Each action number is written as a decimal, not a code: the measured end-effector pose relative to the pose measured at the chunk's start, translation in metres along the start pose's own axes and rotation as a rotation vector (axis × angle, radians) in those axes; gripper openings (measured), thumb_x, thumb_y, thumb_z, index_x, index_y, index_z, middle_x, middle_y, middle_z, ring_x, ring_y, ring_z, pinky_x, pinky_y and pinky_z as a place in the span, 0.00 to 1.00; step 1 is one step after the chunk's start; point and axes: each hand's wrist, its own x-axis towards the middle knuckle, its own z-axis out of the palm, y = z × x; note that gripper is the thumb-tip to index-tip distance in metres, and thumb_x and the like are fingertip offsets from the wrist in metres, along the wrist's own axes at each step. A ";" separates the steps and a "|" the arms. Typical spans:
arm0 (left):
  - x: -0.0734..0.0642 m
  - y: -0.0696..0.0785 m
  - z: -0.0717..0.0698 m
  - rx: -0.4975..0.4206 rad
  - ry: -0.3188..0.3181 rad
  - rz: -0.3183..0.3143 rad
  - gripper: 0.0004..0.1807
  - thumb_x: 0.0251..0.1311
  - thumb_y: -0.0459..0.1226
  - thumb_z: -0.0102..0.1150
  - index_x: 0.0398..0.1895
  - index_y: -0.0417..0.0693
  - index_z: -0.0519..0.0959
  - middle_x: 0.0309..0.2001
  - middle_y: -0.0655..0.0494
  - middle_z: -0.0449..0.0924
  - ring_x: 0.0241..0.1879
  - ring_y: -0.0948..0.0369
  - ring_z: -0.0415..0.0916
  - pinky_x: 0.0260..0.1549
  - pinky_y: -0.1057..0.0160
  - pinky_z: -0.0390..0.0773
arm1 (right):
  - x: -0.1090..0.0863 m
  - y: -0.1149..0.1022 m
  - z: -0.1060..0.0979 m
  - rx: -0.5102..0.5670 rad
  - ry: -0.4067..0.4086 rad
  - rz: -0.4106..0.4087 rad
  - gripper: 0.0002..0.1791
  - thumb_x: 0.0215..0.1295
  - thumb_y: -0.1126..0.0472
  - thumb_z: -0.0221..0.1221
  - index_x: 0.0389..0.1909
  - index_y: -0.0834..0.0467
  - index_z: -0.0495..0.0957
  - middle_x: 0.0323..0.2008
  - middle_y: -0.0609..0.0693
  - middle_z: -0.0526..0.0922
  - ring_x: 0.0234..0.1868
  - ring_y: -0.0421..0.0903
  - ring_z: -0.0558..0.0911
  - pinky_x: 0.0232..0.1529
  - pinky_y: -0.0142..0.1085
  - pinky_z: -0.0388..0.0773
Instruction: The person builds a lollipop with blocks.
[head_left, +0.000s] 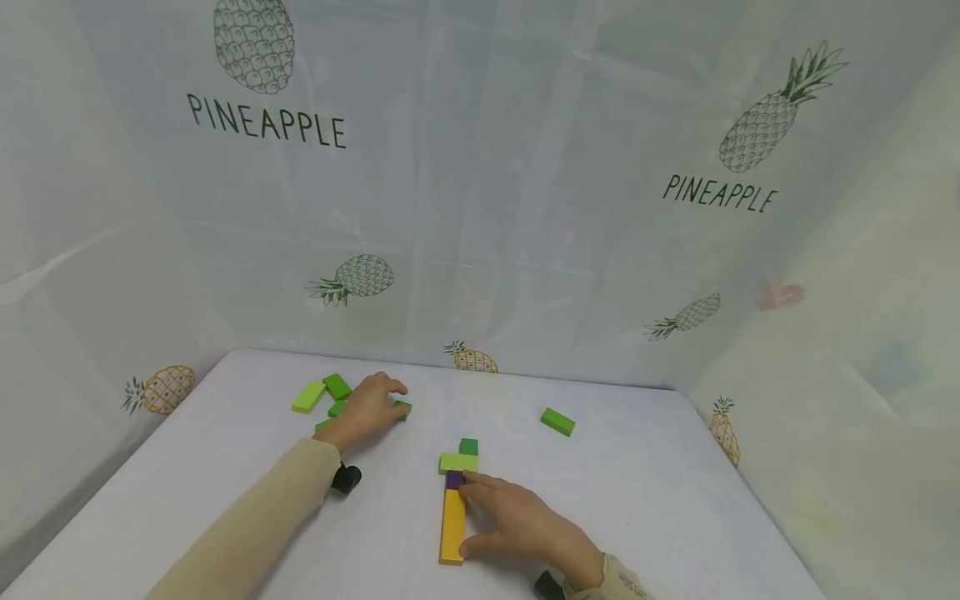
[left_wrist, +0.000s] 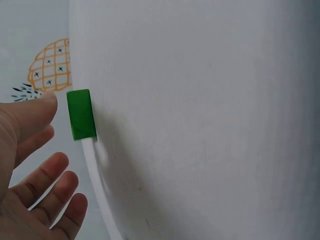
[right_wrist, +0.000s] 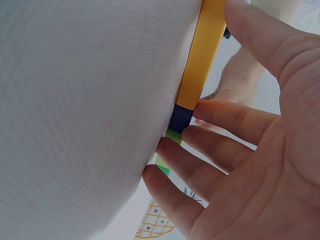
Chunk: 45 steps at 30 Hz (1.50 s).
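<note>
In the head view my left hand hovers at the back left, its fingers loosely bent and holding nothing. A small green block lies by its thumb; in the left wrist view the green block stands just apart from the thumb tip. My right hand rests along the right side of a row of blocks, fingertips touching it. That row has a long orange-yellow block nearest me, then a dark purple block, a light green block set crosswise, and a dark green block.
Several green blocks lie left of my left hand, among them a light green one and a green one. A single green block sits at the back right. A pineapple-printed curtain surrounds the white table.
</note>
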 end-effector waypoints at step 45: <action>0.005 0.019 0.016 -0.125 -0.146 0.005 0.08 0.56 0.38 0.67 0.39 0.47 0.84 0.34 0.61 0.78 0.36 0.62 0.74 0.39 0.60 0.76 | 0.000 0.002 0.001 -0.014 0.034 -0.037 0.43 0.48 0.27 0.59 0.63 0.47 0.71 0.68 0.45 0.66 0.66 0.46 0.67 0.62 0.44 0.68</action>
